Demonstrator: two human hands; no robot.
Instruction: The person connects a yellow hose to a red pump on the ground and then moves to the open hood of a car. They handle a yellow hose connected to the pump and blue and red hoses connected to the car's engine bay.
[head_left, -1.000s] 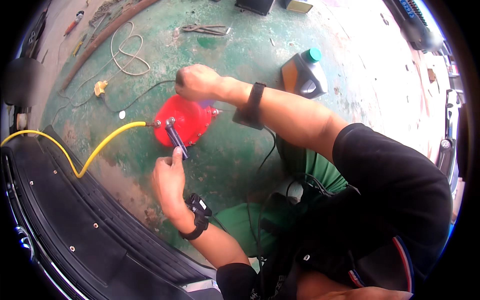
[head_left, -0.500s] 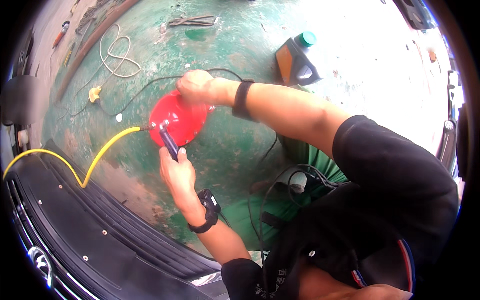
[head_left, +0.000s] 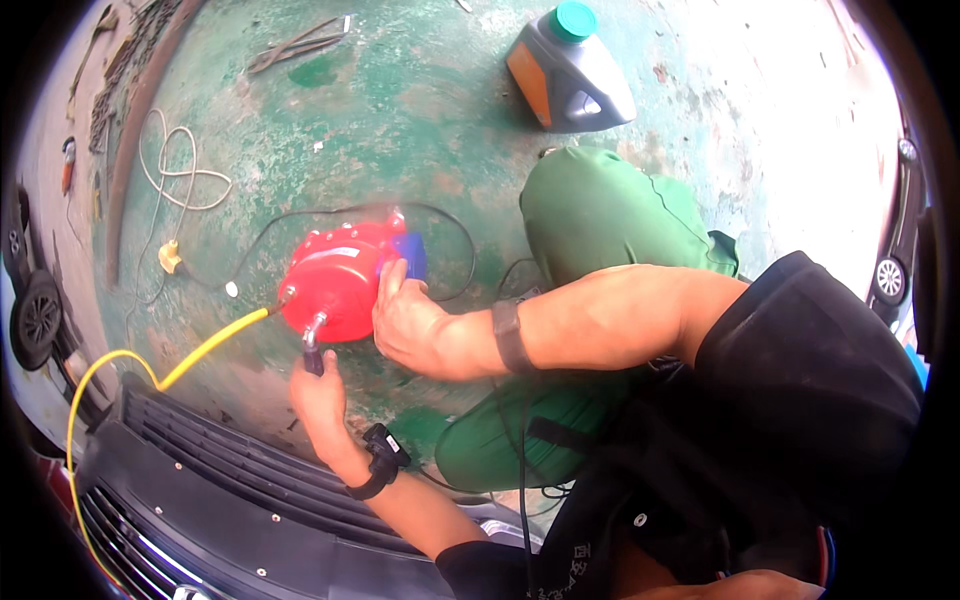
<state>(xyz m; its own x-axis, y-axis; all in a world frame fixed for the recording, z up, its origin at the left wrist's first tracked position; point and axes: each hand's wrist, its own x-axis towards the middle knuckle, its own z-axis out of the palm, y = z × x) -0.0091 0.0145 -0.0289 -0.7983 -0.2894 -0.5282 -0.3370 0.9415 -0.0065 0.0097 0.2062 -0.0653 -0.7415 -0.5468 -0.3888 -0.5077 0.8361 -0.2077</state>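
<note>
A rounded red metal unit (head_left: 333, 295) rests on the green ground with a blue part (head_left: 410, 247) at its right. A yellow hose (head_left: 210, 353) joins its left side through a metal fitting. From its lower front, a bent metal fitting leads into a dark handle (head_left: 313, 360), which my left hand (head_left: 318, 395) grips from below. My right hand (head_left: 410, 325) lies against the right side of the red unit, fingertips curled over it beside the blue part. Both wrists wear straps, the left one with a small black device.
A grey jug with green cap (head_left: 590, 80) stands beyond my green-trousered knee (head_left: 620, 210). Black vehicle bumper (head_left: 220, 495) lies at lower left. Pincers (head_left: 300, 45), cables (head_left: 185, 180), a yellow connector (head_left: 170, 255), a rusty pipe (head_left: 135, 130) and parked vehicles (head_left: 890, 280) surround the spot.
My right hand has come down from the top of the red unit to its right side, uncovering the blue part. My left hand is lower in view, still on the dark handle.
</note>
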